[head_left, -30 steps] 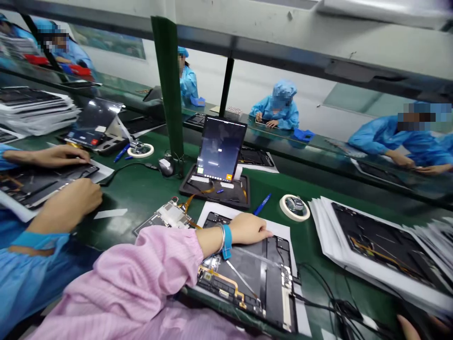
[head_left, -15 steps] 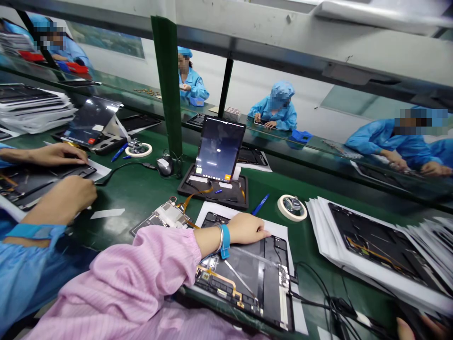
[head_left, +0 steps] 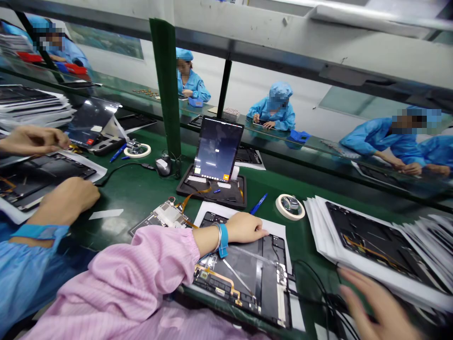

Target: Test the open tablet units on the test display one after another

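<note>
Fingers spread, right hand [head_left: 392,309] swings in, cables [head_left: 330,299] beside them, bringing both hands near the opened tablet [head_left: 244,269] under left hand [head_left: 243,227], whose pinch is unclear.

Bright light around the lit screen [head_left: 217,148] | pale sheen on tabletop [head_left: 122,200] left of it | my right hand [head_left: 380,302], right of it, motion-blurred | papers [head_left: 430,236] far right of it stretched, soft
</note>
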Demonstrator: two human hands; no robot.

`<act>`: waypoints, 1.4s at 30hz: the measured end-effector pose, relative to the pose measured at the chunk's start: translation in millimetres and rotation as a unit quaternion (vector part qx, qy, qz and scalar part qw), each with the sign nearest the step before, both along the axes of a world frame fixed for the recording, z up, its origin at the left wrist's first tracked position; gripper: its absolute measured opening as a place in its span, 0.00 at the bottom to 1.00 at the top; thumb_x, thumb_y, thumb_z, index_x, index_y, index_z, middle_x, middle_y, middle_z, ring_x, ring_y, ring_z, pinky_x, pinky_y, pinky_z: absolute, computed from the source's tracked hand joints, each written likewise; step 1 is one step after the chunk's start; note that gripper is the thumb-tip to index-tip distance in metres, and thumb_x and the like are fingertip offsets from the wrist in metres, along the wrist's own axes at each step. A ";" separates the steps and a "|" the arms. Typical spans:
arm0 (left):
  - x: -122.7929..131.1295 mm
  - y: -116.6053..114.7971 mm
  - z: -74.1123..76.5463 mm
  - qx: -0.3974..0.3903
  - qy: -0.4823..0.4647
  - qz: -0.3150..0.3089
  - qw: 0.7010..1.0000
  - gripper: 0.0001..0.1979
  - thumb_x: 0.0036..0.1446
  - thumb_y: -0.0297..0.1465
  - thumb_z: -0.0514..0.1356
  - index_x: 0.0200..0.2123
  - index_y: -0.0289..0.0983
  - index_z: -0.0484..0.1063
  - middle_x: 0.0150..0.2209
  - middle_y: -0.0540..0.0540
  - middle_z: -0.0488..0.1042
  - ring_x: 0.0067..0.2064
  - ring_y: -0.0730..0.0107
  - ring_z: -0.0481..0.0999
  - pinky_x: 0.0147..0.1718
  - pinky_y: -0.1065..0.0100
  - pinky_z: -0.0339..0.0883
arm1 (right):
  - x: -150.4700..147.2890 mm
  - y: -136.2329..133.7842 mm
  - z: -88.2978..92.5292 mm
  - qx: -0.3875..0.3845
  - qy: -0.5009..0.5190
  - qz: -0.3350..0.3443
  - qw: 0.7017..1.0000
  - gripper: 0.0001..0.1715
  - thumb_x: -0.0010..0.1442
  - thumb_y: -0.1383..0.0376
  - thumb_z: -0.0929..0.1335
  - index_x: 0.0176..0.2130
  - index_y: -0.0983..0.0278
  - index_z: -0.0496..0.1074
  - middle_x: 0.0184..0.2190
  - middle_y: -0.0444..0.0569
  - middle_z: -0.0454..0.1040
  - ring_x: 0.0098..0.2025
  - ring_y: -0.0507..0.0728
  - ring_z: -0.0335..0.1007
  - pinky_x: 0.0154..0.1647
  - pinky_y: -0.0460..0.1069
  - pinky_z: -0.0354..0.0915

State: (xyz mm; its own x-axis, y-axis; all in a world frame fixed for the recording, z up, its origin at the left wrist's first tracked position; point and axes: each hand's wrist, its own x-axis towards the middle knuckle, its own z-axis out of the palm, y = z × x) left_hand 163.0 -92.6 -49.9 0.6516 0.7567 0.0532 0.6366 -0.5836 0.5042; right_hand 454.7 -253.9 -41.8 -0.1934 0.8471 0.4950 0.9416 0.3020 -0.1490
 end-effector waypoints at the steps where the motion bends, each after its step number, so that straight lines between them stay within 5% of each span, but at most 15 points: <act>1: -0.2 -0.1 -0.4 0.003 -0.002 0.000 1.000 0.21 0.58 0.48 0.50 0.29 0.40 0.72 0.31 0.48 0.77 0.34 0.65 0.74 0.26 0.70 0.56 | -21.8 8.1 3.3 -0.038 -0.040 0.059 0.997 0.19 0.60 0.59 0.64 0.52 0.57 0.65 0.50 0.53 0.69 0.50 0.64 0.66 0.51 0.60 0.62; 6: -0.8 -0.3 -4.0 0.019 -0.006 0.002 1.000 0.20 0.59 0.47 0.50 0.30 0.39 0.73 0.31 0.47 0.77 0.34 0.65 0.74 0.28 0.70 0.57 | -79.9 39.0 17.3 -0.160 -0.100 0.186 0.964 0.09 0.58 0.71 0.62 0.36 0.61 0.69 0.43 0.51 0.72 0.46 0.58 0.69 0.51 0.57 0.64; 13: -0.3 -0.7 -7.2 0.025 -0.016 -0.004 1.000 0.21 0.59 0.48 0.50 0.29 0.39 0.73 0.31 0.47 0.77 0.34 0.65 0.74 0.29 0.70 0.59 | -74.2 44.8 37.9 -0.224 -0.092 0.201 0.949 0.08 0.51 0.72 0.64 0.33 0.62 0.68 0.43 0.52 0.71 0.47 0.58 0.68 0.49 0.54 0.66; 21: -2.5 -0.6 -4.7 0.023 -0.014 0.001 1.000 0.18 0.58 0.46 0.52 0.30 0.39 0.73 0.31 0.47 0.77 0.35 0.64 0.75 0.30 0.70 0.60 | -65.0 40.5 18.4 -0.233 -0.130 0.186 0.946 0.09 0.58 0.68 0.65 0.41 0.62 0.71 0.52 0.54 0.68 0.55 0.61 0.64 0.54 0.58 0.64; 24: -2.0 -1.7 -6.2 0.008 -0.017 0.000 1.000 0.19 0.58 0.46 0.51 0.30 0.39 0.72 0.31 0.46 0.76 0.35 0.64 0.74 0.31 0.69 0.61 | -55.7 43.0 28.3 -0.269 -0.108 0.193 0.937 0.06 0.60 0.67 0.64 0.35 0.61 0.71 0.53 0.52 0.69 0.56 0.60 0.64 0.56 0.57 0.63; 27: -1.0 -4.9 1.3 0.014 -0.052 0.002 0.999 0.16 0.57 0.45 0.54 0.33 0.38 0.71 0.34 0.46 0.76 0.37 0.64 0.74 0.35 0.68 0.63 | -54.7 67.3 48.8 -0.300 -0.087 0.206 0.927 0.08 0.61 0.62 0.65 0.41 0.59 0.71 0.51 0.50 0.71 0.54 0.60 0.65 0.57 0.57 0.61; 29: -5.6 -4.5 15.4 0.065 -0.096 0.011 0.993 0.14 0.57 0.42 0.56 0.36 0.38 0.70 0.38 0.45 0.75 0.43 0.63 0.72 0.42 0.66 0.63 | -65.6 98.4 55.5 -0.245 -0.098 0.176 0.948 0.13 0.63 0.61 0.62 0.47 0.60 0.69 0.49 0.51 0.72 0.51 0.59 0.68 0.54 0.56 0.63; 32: -33.0 8.4 43.2 0.136 -0.137 0.090 0.977 0.12 0.60 0.38 0.53 0.37 0.38 0.71 0.40 0.45 0.75 0.45 0.63 0.70 0.47 0.64 0.61 | -97.0 153.6 44.9 -0.144 -0.210 0.090 0.963 0.19 0.63 0.71 0.56 0.48 0.66 0.69 0.42 0.55 0.74 0.43 0.59 0.71 0.45 0.52 0.64; 36: -109.2 46.8 60.8 0.159 -0.136 0.346 0.915 0.14 0.57 0.30 0.52 0.46 0.35 0.68 0.46 0.41 0.73 0.49 0.60 0.69 0.49 0.62 0.61 | -127.4 200.1 22.6 -0.134 -0.261 0.110 0.950 0.18 0.55 0.76 0.61 0.45 0.69 0.70 0.31 0.55 0.74 0.34 0.58 0.70 0.36 0.50 0.60; 38: -148.5 65.6 55.6 0.116 -0.071 0.429 0.893 0.17 0.53 0.29 0.56 0.47 0.33 0.68 0.47 0.37 0.72 0.49 0.55 0.69 0.47 0.60 0.62 | -126.2 201.7 23.6 -0.122 -0.253 0.116 0.953 0.08 0.54 0.72 0.64 0.35 0.67 0.71 0.28 0.53 0.73 0.32 0.57 0.70 0.35 0.49 0.59; 42: -192.0 83.6 34.8 0.056 -0.012 0.400 0.915 0.14 0.51 0.38 0.60 0.38 0.33 0.72 0.40 0.41 0.75 0.45 0.57 0.69 0.45 0.62 0.62 | -107.6 165.5 45.9 -0.040 -0.136 0.046 0.989 0.06 0.59 0.63 0.62 0.34 0.64 0.65 0.27 0.50 0.71 0.31 0.57 0.68 0.33 0.49 0.59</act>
